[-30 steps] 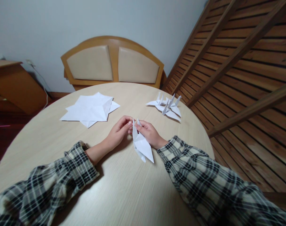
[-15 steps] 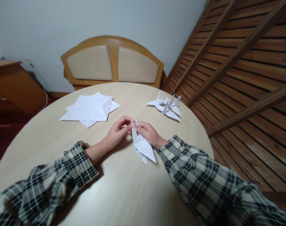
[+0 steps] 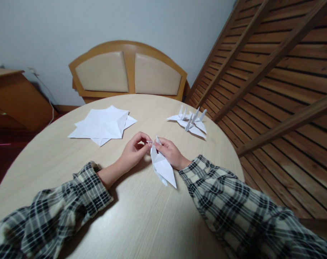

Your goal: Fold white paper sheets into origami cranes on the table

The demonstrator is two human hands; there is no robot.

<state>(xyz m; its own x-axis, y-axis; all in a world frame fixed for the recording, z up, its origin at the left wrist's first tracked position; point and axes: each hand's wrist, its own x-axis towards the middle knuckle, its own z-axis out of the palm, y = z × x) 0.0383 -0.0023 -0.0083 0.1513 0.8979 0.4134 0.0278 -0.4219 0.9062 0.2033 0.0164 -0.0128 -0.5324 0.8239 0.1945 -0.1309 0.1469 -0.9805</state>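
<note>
A half-folded white paper crane (image 3: 162, 166) stands over the middle of the round wooden table (image 3: 142, 219). My left hand (image 3: 133, 151) pinches one thin tip at its far end with thumb and forefinger. My right hand (image 3: 170, 153) is closed round the paper's upper body from the right side. Both sleeves are checked and rest on the tabletop.
A stack of white square sheets (image 3: 102, 125) lies at the far left of the table. Finished paper cranes (image 3: 192, 121) sit at the far right near the edge. A padded wooden chair (image 3: 128, 72) stands behind the table. A slatted wooden structure (image 3: 276, 72) fills the right.
The left fingers have bent the crane's thin tip sideways toward the left, and the pinch is tighter. The paper body dropped slightly. The arms stayed where they were.
</note>
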